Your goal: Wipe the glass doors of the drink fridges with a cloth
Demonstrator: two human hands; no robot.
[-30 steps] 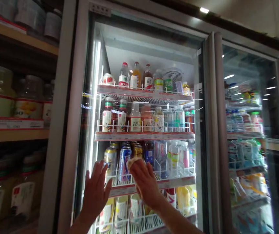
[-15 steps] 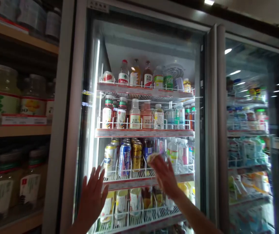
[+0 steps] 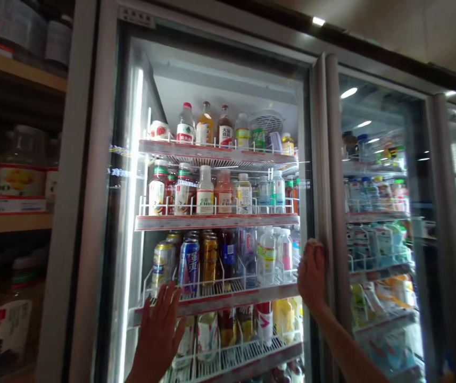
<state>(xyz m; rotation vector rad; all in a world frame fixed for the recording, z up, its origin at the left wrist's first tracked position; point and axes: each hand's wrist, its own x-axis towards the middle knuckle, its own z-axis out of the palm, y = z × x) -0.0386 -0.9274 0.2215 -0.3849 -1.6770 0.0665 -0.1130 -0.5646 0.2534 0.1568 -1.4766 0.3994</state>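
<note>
I stand before a glass-door drinks fridge point(image 3: 228, 64). My left hand point(image 3: 159, 330) lies flat on the glass low on the left, fingers spread, holding nothing. My right hand point(image 3: 311, 274) rests against the door's right edge, by the metal frame point(image 3: 323, 159), fingers together and pointing up. A sliver of pale cloth point(image 3: 314, 244) shows at its fingertips. Behind the glass, cans point(image 3: 190, 263) and bottles point(image 3: 267, 255) stand on the wire shelf point(image 3: 220, 300) between my hands.
Upper shelves hold more bottles point(image 3: 206, 189). A second glass-door fridge point(image 3: 379, 223) with packaged goods stands to the right. On the left, wooden shelving point(image 3: 12, 221) carries large jars point(image 3: 20, 170).
My right hand slid with the cloth across the glass from the cans at the middle to the door's right edge. My left hand stayed flat on the glass, low on the left.
</note>
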